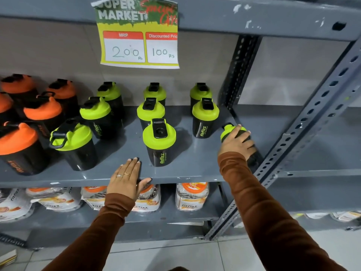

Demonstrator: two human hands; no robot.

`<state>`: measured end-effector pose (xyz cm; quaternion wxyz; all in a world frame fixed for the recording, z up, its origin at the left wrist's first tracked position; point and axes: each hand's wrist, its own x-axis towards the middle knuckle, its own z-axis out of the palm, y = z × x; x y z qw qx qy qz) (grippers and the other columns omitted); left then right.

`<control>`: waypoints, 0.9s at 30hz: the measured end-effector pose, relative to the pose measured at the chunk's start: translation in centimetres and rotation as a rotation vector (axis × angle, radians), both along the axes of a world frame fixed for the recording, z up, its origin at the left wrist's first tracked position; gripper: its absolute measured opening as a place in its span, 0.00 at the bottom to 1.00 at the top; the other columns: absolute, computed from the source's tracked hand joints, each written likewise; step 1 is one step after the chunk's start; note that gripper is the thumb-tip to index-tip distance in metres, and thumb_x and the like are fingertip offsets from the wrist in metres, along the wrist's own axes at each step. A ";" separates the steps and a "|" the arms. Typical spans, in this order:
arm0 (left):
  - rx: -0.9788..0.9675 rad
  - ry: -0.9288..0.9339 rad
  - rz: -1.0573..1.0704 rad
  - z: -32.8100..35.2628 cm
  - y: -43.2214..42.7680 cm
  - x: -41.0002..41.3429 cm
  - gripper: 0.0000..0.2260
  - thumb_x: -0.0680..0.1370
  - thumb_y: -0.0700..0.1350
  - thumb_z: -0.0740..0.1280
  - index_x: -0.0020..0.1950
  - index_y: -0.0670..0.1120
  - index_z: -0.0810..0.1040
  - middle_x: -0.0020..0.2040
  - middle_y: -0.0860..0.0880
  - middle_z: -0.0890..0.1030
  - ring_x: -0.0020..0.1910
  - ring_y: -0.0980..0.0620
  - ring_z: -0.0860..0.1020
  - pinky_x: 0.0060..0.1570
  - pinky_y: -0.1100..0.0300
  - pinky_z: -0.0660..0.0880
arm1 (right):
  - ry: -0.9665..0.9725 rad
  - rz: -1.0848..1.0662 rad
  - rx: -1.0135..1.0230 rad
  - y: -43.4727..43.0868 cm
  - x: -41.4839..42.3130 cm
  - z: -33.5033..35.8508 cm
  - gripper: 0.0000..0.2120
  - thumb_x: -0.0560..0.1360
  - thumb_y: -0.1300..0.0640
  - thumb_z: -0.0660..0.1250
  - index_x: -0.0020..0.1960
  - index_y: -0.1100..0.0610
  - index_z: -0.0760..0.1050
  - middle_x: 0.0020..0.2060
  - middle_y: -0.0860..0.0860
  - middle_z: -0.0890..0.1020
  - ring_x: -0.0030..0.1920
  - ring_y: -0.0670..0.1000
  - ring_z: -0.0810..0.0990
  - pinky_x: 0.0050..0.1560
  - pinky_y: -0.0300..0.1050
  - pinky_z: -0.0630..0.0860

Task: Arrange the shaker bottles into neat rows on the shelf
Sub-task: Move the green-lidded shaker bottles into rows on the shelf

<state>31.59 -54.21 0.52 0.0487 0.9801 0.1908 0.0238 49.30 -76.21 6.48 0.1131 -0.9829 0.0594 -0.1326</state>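
Note:
Black shaker bottles with green lids stand in three columns on the grey shelf (117, 173); the nearest middle one (159, 142) is upright near the front. Orange-lidded shakers (17, 141) crowd the left end. My right hand (237, 142) grips a tilted green-lidded shaker (227, 132) at the shelf's right edge, in front of the right column's bottle (205, 119). My left hand (127, 178) lies flat on the shelf's front edge, fingers apart, holding nothing.
A slotted metal upright (304, 122) runs diagonally right of the held bottle. A price sign (139, 36) hangs from the shelf above. Clear jars with orange lids (192, 195) fill the lower shelf.

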 end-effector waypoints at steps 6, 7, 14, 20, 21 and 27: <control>-0.011 -0.059 -0.006 -0.5 0.0 -0.1 0.40 0.74 0.66 0.37 0.61 0.39 0.73 0.61 0.41 0.78 0.59 0.41 0.76 0.59 0.45 0.71 | -0.074 0.026 0.118 -0.2 -1.7 0.1 0.42 0.60 0.61 0.76 0.69 0.64 0.60 0.62 0.64 0.74 0.58 0.67 0.74 0.56 0.62 0.73; -0.019 -0.075 -0.006 -0.7 0.0 0.0 0.41 0.73 0.67 0.35 0.63 0.39 0.72 0.63 0.41 0.76 0.61 0.41 0.75 0.61 0.46 0.69 | -0.075 0.064 0.200 -0.2 -2.0 0.1 0.45 0.62 0.61 0.76 0.72 0.65 0.54 0.67 0.64 0.68 0.63 0.67 0.69 0.61 0.62 0.68; -0.026 -0.115 -0.017 -0.9 0.1 -0.2 0.50 0.64 0.71 0.26 0.70 0.42 0.61 0.72 0.44 0.65 0.71 0.45 0.63 0.70 0.52 0.56 | -0.161 0.221 0.968 1.6 -4.5 -0.9 0.47 0.70 0.60 0.72 0.73 0.65 0.41 0.73 0.65 0.52 0.73 0.59 0.53 0.70 0.41 0.50; -0.049 -0.149 0.011 -0.9 -0.6 -0.7 0.49 0.65 0.71 0.28 0.70 0.42 0.62 0.72 0.44 0.64 0.71 0.45 0.62 0.71 0.52 0.54 | -0.195 0.329 0.965 1.7 -5.6 -2.7 0.48 0.69 0.59 0.74 0.74 0.63 0.42 0.72 0.65 0.54 0.73 0.60 0.56 0.68 0.38 0.52; -0.081 -0.162 0.032 -0.7 -0.7 -0.6 0.47 0.66 0.71 0.31 0.70 0.43 0.61 0.72 0.44 0.63 0.72 0.46 0.60 0.71 0.53 0.53 | -0.194 0.336 0.961 1.7 -5.6 -2.7 0.49 0.68 0.58 0.74 0.74 0.63 0.42 0.72 0.65 0.54 0.72 0.60 0.56 0.66 0.35 0.52; -0.192 -0.219 0.119 -0.1 -1.3 -0.1 0.33 0.72 0.61 0.45 0.70 0.42 0.62 0.71 0.43 0.66 0.71 0.46 0.61 0.72 0.53 0.53 | -0.177 0.355 0.950 1.4 -5.5 -2.7 0.53 0.64 0.60 0.77 0.74 0.61 0.42 0.72 0.64 0.55 0.72 0.60 0.57 0.72 0.48 0.56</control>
